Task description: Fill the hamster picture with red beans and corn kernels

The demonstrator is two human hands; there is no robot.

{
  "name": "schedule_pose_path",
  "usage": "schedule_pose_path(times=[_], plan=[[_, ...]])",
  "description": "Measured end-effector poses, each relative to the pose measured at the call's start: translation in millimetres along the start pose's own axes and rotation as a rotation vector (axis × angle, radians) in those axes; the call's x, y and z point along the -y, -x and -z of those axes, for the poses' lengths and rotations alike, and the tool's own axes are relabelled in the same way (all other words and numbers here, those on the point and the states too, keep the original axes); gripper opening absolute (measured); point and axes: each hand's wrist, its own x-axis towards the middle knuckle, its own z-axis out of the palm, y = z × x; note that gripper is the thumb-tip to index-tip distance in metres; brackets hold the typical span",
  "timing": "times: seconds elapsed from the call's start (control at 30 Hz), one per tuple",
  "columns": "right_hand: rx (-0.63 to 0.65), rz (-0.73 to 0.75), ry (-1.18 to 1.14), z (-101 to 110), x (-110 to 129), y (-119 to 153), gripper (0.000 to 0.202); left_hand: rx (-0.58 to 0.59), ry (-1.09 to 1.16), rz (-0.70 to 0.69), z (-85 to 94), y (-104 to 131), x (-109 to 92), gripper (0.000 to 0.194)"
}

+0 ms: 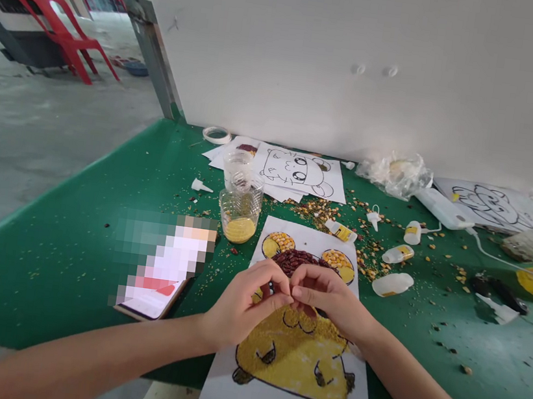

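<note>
From my remote view, I see both hands above a white paper sheet, which lies near the edge of the surface. The left hand and the right hand have curled fingers, with thumbs and fingertips drawn together until the two hands meet. I cannot tell whether something small is pinched between them.

The sheet carries a rounded cartoon animal with black outlines. Its body is filled with fine, sandy yellow grains, its upper part with glossy dark red beans, and its round ears partly with smooth corn kernels. Beside the sheet stands a clear ribbed plastic cup with yellow grains at the bottom. Small soft-looking bottles lie at the other side, among scattered seeds.

The surface is green and smooth, sprinkled with crumbs. Behind it rises a plain white panel; to the left, a red plastic chair stands on a grey floor.

The hands cover the middle of the animal. The screen of the phone is masked by blocks, the far doorway is blurred, and both forearms are cut by the frame.
</note>
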Motion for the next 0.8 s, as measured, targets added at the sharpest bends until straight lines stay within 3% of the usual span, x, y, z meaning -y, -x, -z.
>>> schedule_pose_path(times=[0.8], plan=[[-0.001, 0.025, 0.052, -3.5, 1.9, 1.5, 0.026, 0.035, 0.068, 0.13, 0.2, -3.2, -2.8, 0.016]])
